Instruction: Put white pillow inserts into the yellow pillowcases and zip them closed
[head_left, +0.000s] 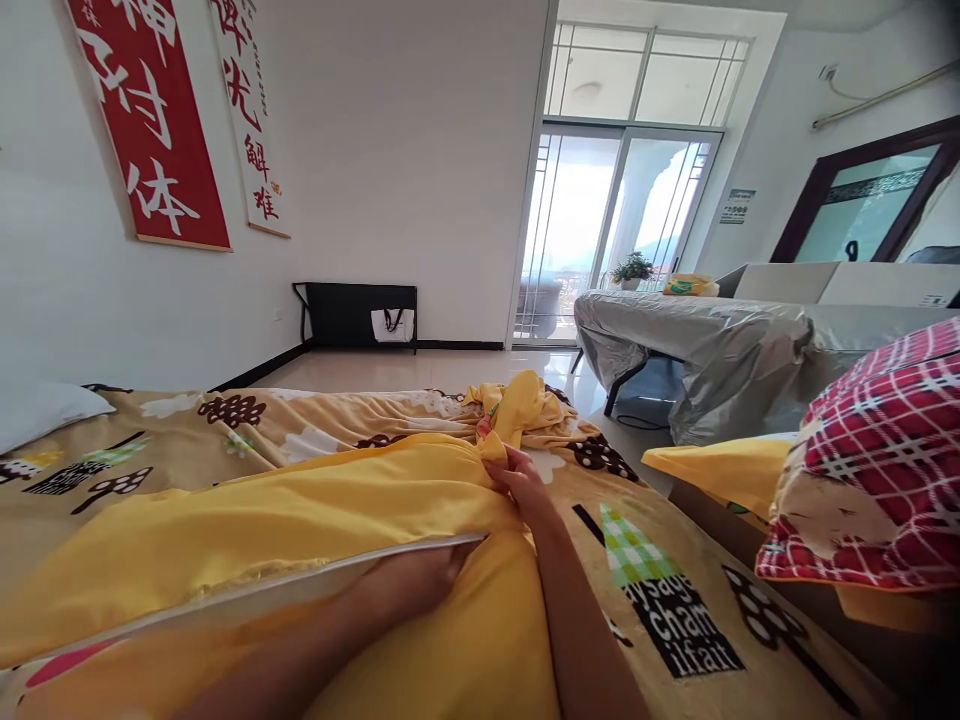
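A yellow fabric cover [315, 492] with a long, white-edged opening lies across the bed in front of me. My left hand [431, 578] reaches into that opening; its fingers are hidden under the fabric. At the far corner, my right hand [517, 472] pinches the gathered cloth from outside, fingers closed on it. Just beyond, a bunched yellow end [521, 405] of cloth sticks up. Pale lining and a pink-patterned patch [71, 662] show within the cover at the lower left.
A patterned tan blanket [667, 545] spreads under the cover. To the right sit a red plaid cushion [885, 460] and another yellow cloth [720, 470]. A table [697, 335] under grey plastic stands beyond, near glass sliding doors [611, 220]. A black folded panel [341, 315] leans on the wall.
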